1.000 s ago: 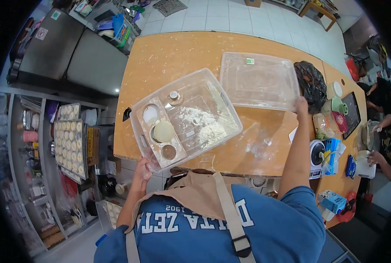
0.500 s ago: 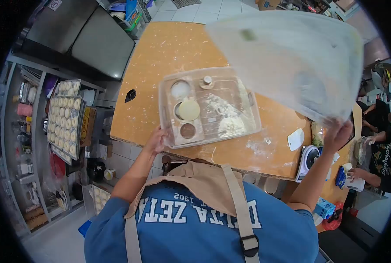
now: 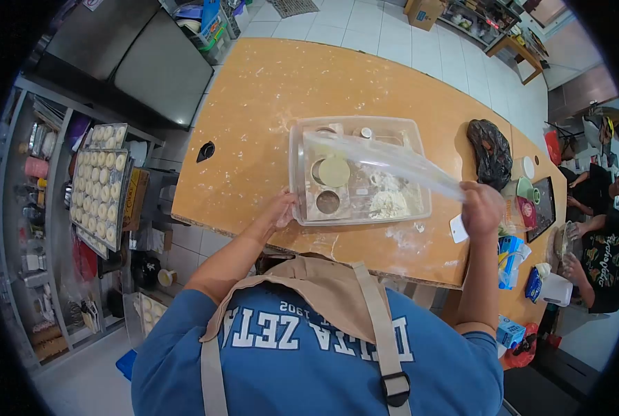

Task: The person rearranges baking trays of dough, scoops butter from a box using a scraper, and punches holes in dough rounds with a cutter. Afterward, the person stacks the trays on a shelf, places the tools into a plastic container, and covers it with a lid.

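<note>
A clear plastic box point(image 3: 297, 166) sits on the wooden table. Inside it are white flour point(image 3: 388, 202), a board with round holes point(image 3: 336, 205), a pale disc point(image 3: 334, 171) and a small white-topped piece point(image 3: 365, 132). My left hand point(image 3: 280, 209) grips the front left corner of the box. In my right hand point(image 3: 482, 209) is the edge of a translucent plastic lid point(image 3: 399, 161), tilted nearly edge-on above the box and hiding part of its contents.
Flour dusts the table point(image 3: 268, 90). A black plastic bag point(image 3: 490, 154), a dark tray point(image 3: 543, 208) and blue packs point(image 3: 509, 261) stand on the right. Trays of dough rings point(image 3: 101, 194) are racked left. Another person point(image 3: 604, 243) works at far right.
The lid has swung down and left from high on the right to over the box. The box has shifted right with my left hand on it.
</note>
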Action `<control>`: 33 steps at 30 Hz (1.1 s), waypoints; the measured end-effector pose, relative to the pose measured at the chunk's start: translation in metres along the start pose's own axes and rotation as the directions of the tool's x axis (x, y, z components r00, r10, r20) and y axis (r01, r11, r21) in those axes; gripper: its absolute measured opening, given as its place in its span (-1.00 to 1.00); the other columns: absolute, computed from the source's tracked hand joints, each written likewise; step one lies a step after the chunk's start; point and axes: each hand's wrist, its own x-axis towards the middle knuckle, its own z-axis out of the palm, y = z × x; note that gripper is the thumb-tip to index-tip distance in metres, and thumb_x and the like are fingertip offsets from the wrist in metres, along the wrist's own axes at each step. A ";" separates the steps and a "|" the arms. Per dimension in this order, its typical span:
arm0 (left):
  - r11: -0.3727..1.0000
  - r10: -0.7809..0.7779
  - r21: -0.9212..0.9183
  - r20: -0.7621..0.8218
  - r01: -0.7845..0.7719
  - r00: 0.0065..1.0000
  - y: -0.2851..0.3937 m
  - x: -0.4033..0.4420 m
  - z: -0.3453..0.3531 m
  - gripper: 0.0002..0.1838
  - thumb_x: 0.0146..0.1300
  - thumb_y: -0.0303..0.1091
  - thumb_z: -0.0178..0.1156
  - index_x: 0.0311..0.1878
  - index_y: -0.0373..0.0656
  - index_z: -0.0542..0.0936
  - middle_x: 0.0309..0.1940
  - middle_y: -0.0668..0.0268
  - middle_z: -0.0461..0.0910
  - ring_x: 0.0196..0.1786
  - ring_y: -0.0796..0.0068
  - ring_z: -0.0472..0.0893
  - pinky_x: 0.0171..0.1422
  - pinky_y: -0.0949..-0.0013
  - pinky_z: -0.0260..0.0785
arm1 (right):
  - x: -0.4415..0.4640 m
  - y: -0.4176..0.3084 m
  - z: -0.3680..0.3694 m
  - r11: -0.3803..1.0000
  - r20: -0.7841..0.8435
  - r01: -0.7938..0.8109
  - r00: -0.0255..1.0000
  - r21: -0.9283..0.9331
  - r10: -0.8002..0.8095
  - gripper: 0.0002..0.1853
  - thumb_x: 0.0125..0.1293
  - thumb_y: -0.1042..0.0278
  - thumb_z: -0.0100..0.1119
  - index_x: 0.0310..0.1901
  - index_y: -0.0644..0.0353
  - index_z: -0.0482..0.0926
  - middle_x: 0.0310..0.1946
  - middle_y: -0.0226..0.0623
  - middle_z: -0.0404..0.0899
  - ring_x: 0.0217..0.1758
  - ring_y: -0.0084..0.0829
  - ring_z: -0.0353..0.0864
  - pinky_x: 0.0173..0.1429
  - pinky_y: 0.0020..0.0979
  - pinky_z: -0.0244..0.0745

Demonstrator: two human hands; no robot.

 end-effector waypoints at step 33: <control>0.686 0.574 0.652 -0.213 -0.323 0.790 0.001 0.006 0.013 -0.59 0.25 -0.47 0.04 0.18 -0.25 0.35 0.02 0.23 0.47 -0.02 0.50 0.49 0.05 0.46 0.33 | -0.140 -0.028 0.150 0.323 0.304 -0.946 0.316 0.027 0.899 -0.70 0.29 0.35 -0.09 0.00 0.25 0.47 -0.32 -0.04 0.41 -0.19 -0.12 0.41 -0.07 -0.22 0.31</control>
